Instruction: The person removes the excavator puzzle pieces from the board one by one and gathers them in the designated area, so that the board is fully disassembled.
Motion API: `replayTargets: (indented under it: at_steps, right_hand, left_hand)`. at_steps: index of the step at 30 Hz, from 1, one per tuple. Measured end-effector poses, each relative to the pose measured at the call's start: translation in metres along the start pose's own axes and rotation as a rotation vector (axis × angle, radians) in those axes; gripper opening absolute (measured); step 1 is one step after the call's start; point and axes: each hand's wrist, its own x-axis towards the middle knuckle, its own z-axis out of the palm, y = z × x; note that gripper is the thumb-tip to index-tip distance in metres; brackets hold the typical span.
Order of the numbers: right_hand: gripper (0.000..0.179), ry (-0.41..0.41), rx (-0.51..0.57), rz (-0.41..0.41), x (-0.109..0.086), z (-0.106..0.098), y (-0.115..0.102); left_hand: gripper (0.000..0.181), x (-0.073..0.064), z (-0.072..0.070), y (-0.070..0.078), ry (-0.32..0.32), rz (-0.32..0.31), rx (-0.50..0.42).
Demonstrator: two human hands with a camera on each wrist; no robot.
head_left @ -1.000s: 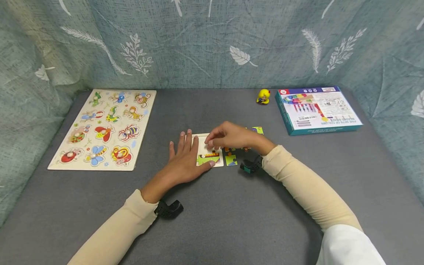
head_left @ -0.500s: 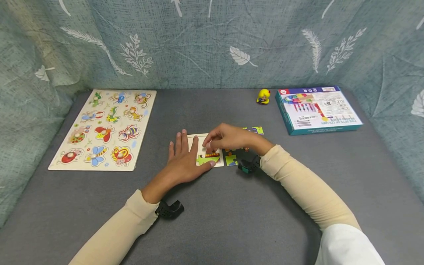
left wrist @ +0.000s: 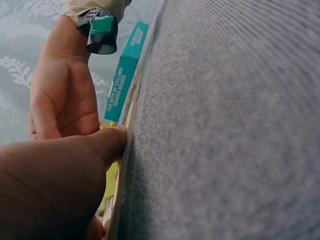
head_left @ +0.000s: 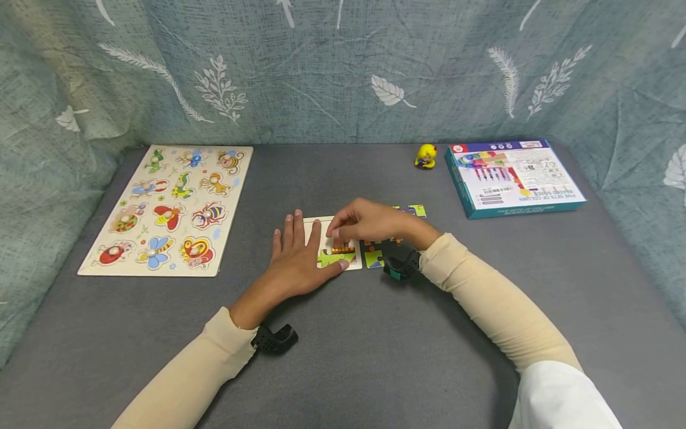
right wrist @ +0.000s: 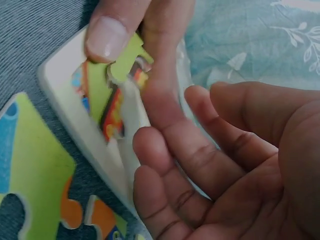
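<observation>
My left hand [head_left: 300, 268] lies spread on a small wooden puzzle tray [head_left: 313, 223], its thumb near the lower right corner. Inside the tray sit joined green and red-yellow puzzle pieces [head_left: 337, 259], seen close in the right wrist view as a green piece [right wrist: 102, 90] under the left thumb. My right hand [head_left: 370, 220] bends over the tray with curled fingers and thumb tip near the index tip. Its fingertips [right wrist: 150, 145] are near the tray's inner area; whether they pinch a piece cannot be told. A loose green-and-blue piece [head_left: 374, 259] lies right of the tray.
More loose puzzle pieces [head_left: 417, 211] lie behind and under the right wrist. A peg board with insects [head_left: 166, 208] stands at left. A yellow-haired figurine [head_left: 426, 157] and a teal-edged box [head_left: 514, 179] are at back right, before a leaf-patterned curtain [head_left: 332, 71].
My left hand's fingers have shifted slightly left on the tray. The right hand has moved a little left and stays bent over the tray.
</observation>
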Motion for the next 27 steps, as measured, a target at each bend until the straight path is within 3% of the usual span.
replayTargets:
  at_steps: [13, 27]
  right_hand:
    - [0.021, -0.013, 0.0, -0.062, 0.003, 0.006, 0.001]
    - [0.024, -0.026, 0.014, -0.049, 0.01, 0.01, 0.002]
  left_hand:
    - [0.101, -0.001, 0.0, -0.001, 0.015, 0.02, 0.001]
    - [0.1, -0.001, 0.0, -0.001, 0.009, 0.021, 0.001]
